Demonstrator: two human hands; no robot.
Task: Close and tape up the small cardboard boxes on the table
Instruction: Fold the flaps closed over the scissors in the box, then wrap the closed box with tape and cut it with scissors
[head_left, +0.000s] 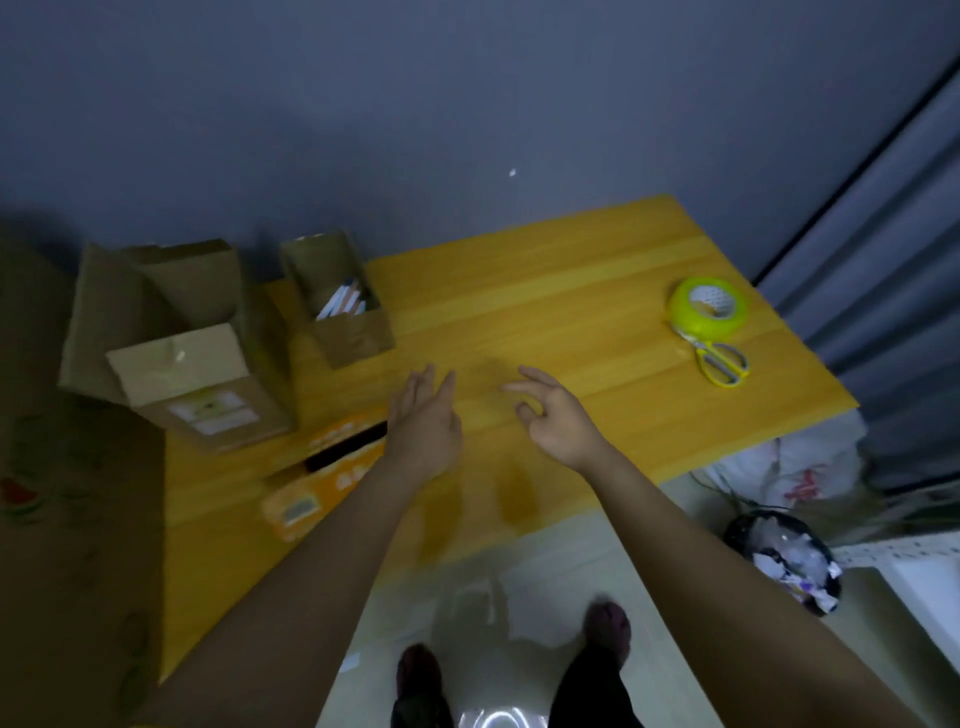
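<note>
A small open cardboard box (343, 306) with white and coloured items inside stands at the back left of the wooden table (571, 312). A larger open cardboard box (202, 364) with a white label stands further left. An orange box (327, 462) lies flat near the front left. A roll of tape in a lime-green holder (709, 312) lies at the right, with yellow-handled scissors (719, 358) beside it. My left hand (426, 421) hovers over the table's middle with straight fingers, empty. My right hand (550, 415) hovers beside it, fingers loosely spread, empty.
A black waste bin (789, 561) full of paper scraps stands on the floor at the right. White plastic bags (795, 467) lie under the table's right end. A grey wall runs behind the table. My feet (608, 629) stand on the pale floor.
</note>
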